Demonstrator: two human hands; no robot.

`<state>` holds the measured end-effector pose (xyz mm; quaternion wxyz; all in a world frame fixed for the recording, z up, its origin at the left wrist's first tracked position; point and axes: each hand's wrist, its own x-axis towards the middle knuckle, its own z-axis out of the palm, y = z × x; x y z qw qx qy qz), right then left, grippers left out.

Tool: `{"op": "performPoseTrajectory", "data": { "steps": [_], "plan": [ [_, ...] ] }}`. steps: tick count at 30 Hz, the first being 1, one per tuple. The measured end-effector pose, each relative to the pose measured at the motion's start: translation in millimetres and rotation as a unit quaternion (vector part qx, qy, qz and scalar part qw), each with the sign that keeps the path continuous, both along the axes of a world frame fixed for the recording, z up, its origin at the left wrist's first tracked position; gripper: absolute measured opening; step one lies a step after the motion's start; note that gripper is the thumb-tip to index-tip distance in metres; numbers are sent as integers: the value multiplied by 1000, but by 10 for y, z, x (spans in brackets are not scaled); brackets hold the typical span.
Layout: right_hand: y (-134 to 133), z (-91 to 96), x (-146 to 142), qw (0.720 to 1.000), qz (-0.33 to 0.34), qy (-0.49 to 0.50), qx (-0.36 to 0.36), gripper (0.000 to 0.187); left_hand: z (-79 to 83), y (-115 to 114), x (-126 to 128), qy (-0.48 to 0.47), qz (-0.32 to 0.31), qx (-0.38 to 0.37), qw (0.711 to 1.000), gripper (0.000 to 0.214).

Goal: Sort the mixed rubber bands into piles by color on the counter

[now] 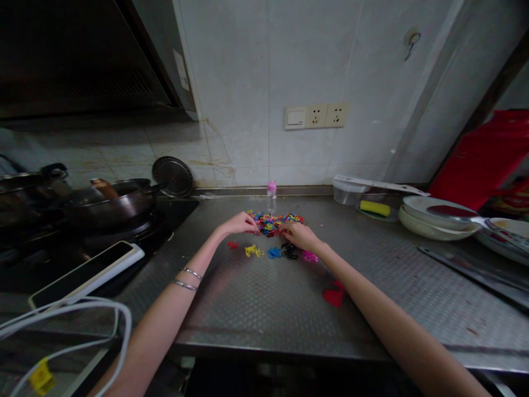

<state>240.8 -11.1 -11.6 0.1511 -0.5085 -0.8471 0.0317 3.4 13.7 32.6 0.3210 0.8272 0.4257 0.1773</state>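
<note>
A heap of small multicoloured elastic bands [270, 225] lies on the metal counter. At its left edge, my left hand [240, 224] has its fingers pinched together, fingertips against the bands. My right hand [301, 235] reaches into the heap's right side with closed fingers. What either pinch holds is too small to make out. In front of the heap runs a row of single-colour clusters: red bands [232, 245], yellow bands [253, 251], blue bands [273, 252], black bands [290, 251] and pink bands [309, 256]. Behind stands a small clear bottle [271, 202] with a pink top.
A red heart-shaped piece [333, 295] lies by my right forearm. On the left are a pan [111, 204] on the stove and a white-edged device [86, 275] with cables. Bowls [433, 220], a yellow sponge [374, 208] and a long dark utensil [467, 273] occupy the right.
</note>
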Motion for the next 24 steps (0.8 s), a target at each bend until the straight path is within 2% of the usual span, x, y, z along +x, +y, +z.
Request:
{"op": "performPoseTrajectory", "data": {
  "steps": [7, 12, 19, 24],
  "plan": [
    [30, -12, 20, 1000, -3, 29, 3, 26, -47, 14, 35, -12, 20, 43, 999, 23],
    [72, 8, 37, 994, 7, 104, 10, 25, -167, 19, 170, -41, 30, 50, 997, 26],
    [82, 100, 52, 966, 59, 251, 3, 22, -392, 44, 364, -34, 50, 139, 989, 37],
    [32, 154, -1, 950, 87, 298, -35, 21, -434, 28, 436, -68, 52, 122, 989, 33]
  ]
}}
